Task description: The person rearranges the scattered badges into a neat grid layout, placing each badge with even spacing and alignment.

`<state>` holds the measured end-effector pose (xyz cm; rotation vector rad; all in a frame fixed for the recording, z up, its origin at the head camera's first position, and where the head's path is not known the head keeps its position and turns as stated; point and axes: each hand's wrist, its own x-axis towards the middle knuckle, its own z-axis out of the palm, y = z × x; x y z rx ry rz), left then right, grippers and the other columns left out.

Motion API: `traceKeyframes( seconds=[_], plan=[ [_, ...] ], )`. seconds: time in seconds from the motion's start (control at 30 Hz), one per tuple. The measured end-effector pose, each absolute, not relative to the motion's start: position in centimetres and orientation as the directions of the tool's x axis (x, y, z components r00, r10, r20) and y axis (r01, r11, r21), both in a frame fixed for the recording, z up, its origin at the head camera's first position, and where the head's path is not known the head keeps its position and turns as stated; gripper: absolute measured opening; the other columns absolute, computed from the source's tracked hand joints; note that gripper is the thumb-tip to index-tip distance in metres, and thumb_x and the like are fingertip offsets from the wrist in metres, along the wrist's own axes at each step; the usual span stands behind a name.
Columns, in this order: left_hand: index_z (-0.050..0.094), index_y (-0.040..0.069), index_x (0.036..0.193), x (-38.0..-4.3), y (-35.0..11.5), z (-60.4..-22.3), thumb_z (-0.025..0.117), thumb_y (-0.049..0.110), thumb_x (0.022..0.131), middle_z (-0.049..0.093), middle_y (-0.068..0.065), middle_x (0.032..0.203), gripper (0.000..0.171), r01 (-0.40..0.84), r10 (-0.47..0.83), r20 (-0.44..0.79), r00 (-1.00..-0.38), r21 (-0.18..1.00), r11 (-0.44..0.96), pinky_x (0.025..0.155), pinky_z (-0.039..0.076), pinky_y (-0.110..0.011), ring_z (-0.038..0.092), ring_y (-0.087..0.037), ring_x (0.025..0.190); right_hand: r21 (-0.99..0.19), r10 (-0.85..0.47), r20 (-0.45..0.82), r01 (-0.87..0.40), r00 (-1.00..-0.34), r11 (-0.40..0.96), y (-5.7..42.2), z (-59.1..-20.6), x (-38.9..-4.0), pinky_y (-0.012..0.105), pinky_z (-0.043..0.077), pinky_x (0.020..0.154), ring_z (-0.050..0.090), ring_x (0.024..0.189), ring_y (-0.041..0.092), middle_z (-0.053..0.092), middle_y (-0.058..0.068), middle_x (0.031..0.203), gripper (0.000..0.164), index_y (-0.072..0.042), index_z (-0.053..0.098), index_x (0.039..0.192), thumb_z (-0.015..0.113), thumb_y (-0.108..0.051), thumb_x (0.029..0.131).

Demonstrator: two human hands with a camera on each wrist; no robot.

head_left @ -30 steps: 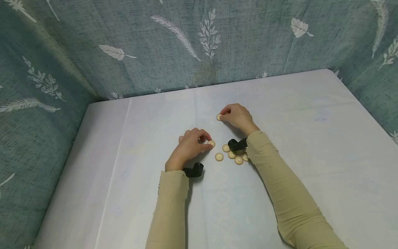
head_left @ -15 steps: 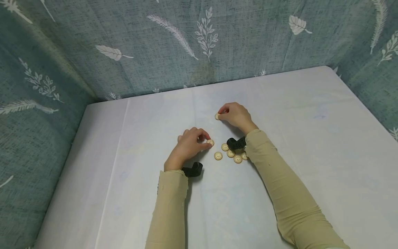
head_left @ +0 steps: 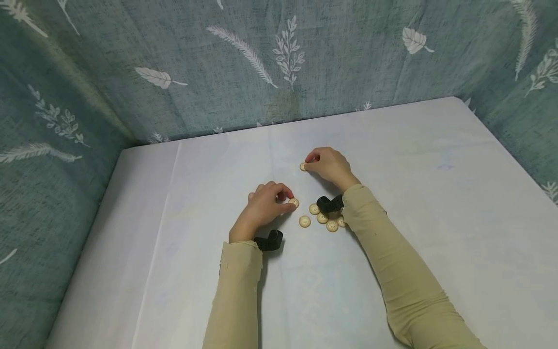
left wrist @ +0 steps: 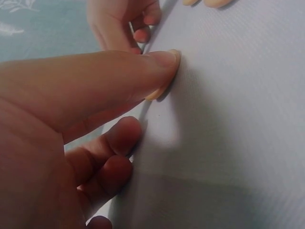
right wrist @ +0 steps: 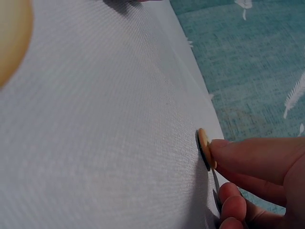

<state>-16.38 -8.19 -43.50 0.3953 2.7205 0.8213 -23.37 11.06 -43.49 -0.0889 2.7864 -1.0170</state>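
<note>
Thumb and index finger of my left hand point(head_left: 263, 209) pinch a round, pale wooden button point(head_left: 295, 202) low at the white tabletop. In the left wrist view the thumb covers much of that button point(left wrist: 175, 59). Farther back and to the right, my right hand point(head_left: 331, 166) pinches a second wooden button point(head_left: 302, 166) by its edge, close to the cloth. The right wrist view shows this button point(right wrist: 204, 145) nearly edge-on, with its shadow beside it. Between the hands and nearer me, a single loose button point(head_left: 304, 221) lies flat on the table.
Several more buttons point(head_left: 332, 226) lie in a cluster, partly hidden by the right wrist's black strap point(head_left: 329, 204) and sleeve. Another black strap point(head_left: 269, 240) sits at the left wrist. White cloth point(head_left: 196, 194) covers the table, and green leaf-patterned curtains point(head_left: 348, 58) stand behind and at the sides.
</note>
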Motion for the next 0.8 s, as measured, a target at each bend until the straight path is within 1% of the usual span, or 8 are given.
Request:
traceKeyframes(
  seconds=[0.1, 0.3, 0.43, 0.5, 0.6, 0.7, 0.8],
  plan=[
    [0.060, 0.024, 0.089, -16.3, -8.2, -43.4, 0.067, 0.036, 0.078, 0.049, 0.003, 0.085, 0.017, 0.184, 0.336, -0.171, -0.926, 0.574, 0.798, 0.073, 0.024, -0.038, 0.040, -0.017, 0.082, -0.654, -0.106, -0.133, 0.007, -0.985, 0.757, 11.1, -43.5, -23.3, 0.037, 0.037, 0.072, 0.050, 0.081, 0.020, 0.056, 0.001, 0.090, 0.026, -0.018, 0.064, 0.095, 0.062, -0.040, 0.080],
    [0.060, 0.024, 0.089, -16.2, -8.1, -43.3, 0.067, 0.035, 0.078, 0.049, 0.003, 0.085, 0.017, 0.167, 0.323, -0.185, -0.928, 0.570, 0.805, 0.074, 0.024, -0.038, 0.040, -0.017, 0.082, -0.704, -0.090, -0.162, 0.051, -0.983, 0.709, 11.2, -43.5, -23.4, 0.038, 0.039, 0.078, 0.052, 0.089, 0.020, 0.058, 0.002, 0.099, 0.026, -0.016, 0.064, 0.100, 0.056, -0.036, 0.085],
    [0.060, 0.024, 0.089, -16.2, -8.0, -43.2, 0.067, 0.035, 0.078, 0.049, 0.003, 0.085, 0.017, 0.170, 0.327, -0.183, -0.927, 0.572, 0.803, 0.074, 0.024, -0.038, 0.040, -0.017, 0.082, -0.737, -0.084, -0.198, 0.091, -0.977, 0.670, 11.5, -43.3, -23.4, 0.034, 0.042, 0.073, 0.052, 0.087, 0.019, 0.057, 0.002, 0.102, 0.027, -0.016, 0.062, 0.103, 0.055, -0.036, 0.086],
    [0.060, 0.024, 0.089, -16.3, -8.0, -43.2, 0.067, 0.035, 0.078, 0.049, 0.003, 0.085, 0.017, 0.170, 0.326, -0.183, -0.927, 0.570, 0.804, 0.075, 0.024, -0.038, 0.040, -0.017, 0.082, -0.759, -0.086, -0.218, 0.114, -0.972, 0.641, 11.6, -43.2, -23.4, 0.031, 0.043, 0.067, 0.052, 0.081, 0.018, 0.057, 0.002, 0.100, 0.027, -0.016, 0.061, 0.104, 0.055, -0.036, 0.086],
    [0.060, 0.024, 0.088, -16.3, -8.0, -43.2, 0.067, 0.035, 0.078, 0.049, 0.003, 0.084, 0.016, 0.167, 0.321, -0.183, -0.929, 0.568, 0.806, 0.074, 0.024, -0.038, 0.040, -0.017, 0.082, -0.792, -0.095, -0.237, 0.135, -0.967, 0.596, 11.8, -42.9, -23.3, 0.030, 0.042, 0.063, 0.052, 0.075, 0.018, 0.058, 0.004, 0.093, 0.027, -0.016, 0.060, 0.106, 0.055, -0.035, 0.087],
    [0.060, 0.025, 0.088, -16.3, -8.1, -43.2, 0.066, 0.036, 0.078, 0.049, 0.003, 0.084, 0.016, 0.165, 0.319, -0.185, -0.930, 0.566, 0.808, 0.074, 0.024, -0.038, 0.040, -0.017, 0.082, -0.814, -0.100, -0.242, 0.146, -0.965, 0.563, 12.0, -42.6, -23.2, 0.030, 0.042, 0.064, 0.053, 0.074, 0.019, 0.059, 0.006, 0.090, 0.027, -0.015, 0.059, 0.107, 0.054, -0.034, 0.088],
    [0.060, 0.025, 0.088, -16.3, -8.2, -43.3, 0.067, 0.036, 0.078, 0.049, 0.004, 0.085, 0.016, 0.155, 0.314, -0.192, -0.930, 0.568, 0.808, 0.075, 0.024, -0.038, 0.040, -0.016, 0.083, -0.822, -0.132, -0.227, 0.117, -0.965, 0.557, 12.0, -42.1, -23.0, 0.031, 0.043, 0.068, 0.056, 0.079, 0.018, 0.059, 0.005, 0.095, 0.028, -0.014, 0.059, 0.108, 0.054, -0.033, 0.088]
  ],
)
